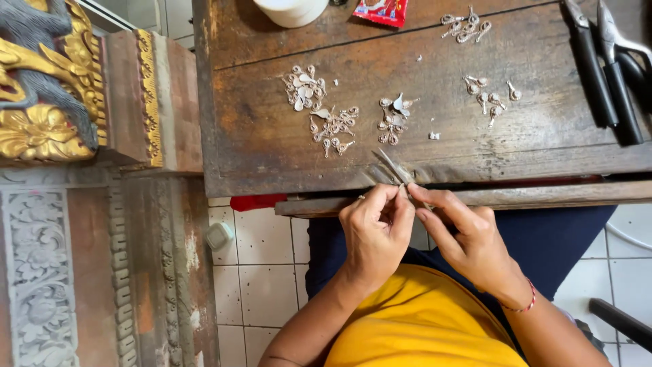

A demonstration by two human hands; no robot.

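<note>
1. Left hand [375,228] and right hand [468,238] – fingers pinched together on one thin metal tool [396,170] at the wooden bench [258,136] edge.
2. Five clusters of small silver pieces [331,126]; two black-handled pliers [604,68].

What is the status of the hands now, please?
Left hand and right hand together at bench edge, gripping tweezers. Silver charms in heaps beyond. Pliers far right, clear.

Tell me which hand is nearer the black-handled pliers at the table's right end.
Right. The right hand is at the table edge, below-left of the pliers; the left hand sits farther left.
</note>
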